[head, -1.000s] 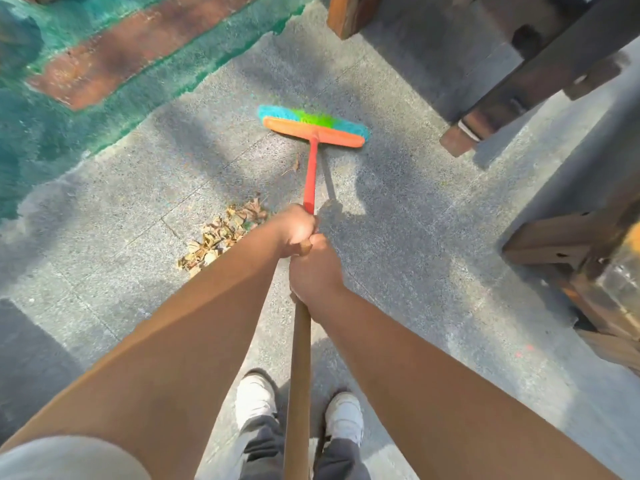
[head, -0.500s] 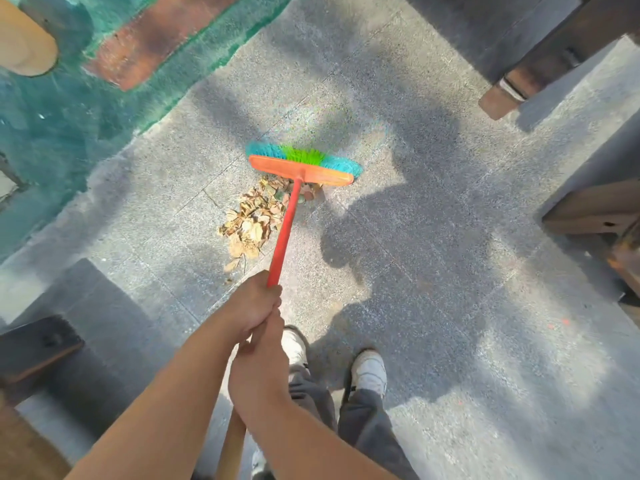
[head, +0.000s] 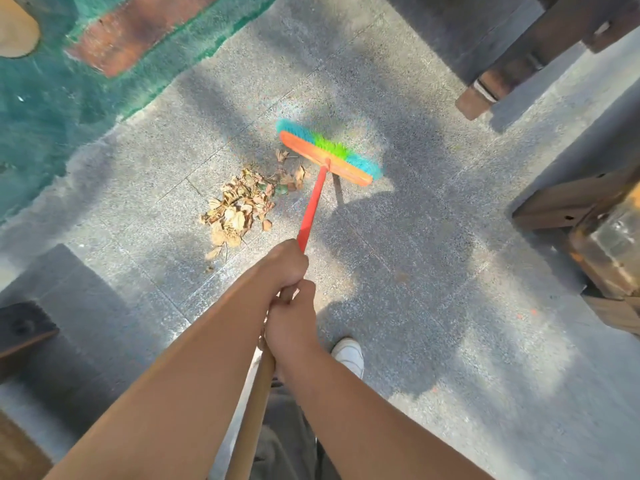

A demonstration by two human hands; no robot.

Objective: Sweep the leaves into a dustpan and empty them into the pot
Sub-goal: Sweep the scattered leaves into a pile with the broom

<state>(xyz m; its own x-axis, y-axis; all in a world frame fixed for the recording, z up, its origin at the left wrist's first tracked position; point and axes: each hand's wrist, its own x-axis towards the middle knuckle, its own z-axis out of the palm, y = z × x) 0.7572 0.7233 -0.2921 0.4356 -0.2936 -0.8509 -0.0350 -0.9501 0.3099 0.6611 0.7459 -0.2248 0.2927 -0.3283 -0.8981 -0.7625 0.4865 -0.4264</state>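
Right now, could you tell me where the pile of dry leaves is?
In the head view, the leaf pile lies on the grey paving left of the broom head, ahead of both hands.

An outdoor paved yard, lit by the sun.

Speckled grey paving slabs [head: 433, 271] lay under hard sunlight and shadow, with green netting [head: 41, 109] far left, dry leaves [head: 235, 209] scattered, and weathered wooden furniture legs [head: 491, 81] at right.

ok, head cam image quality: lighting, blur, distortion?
Head view: hard sun, dappled shadows across the paving; leaf pile sunlit and sharp; broom head slightly motion-blurred; wide-angle bends the frame edges; jar-like object at right edge smeared; both hands, left hand and right hand, crisp on the handle.
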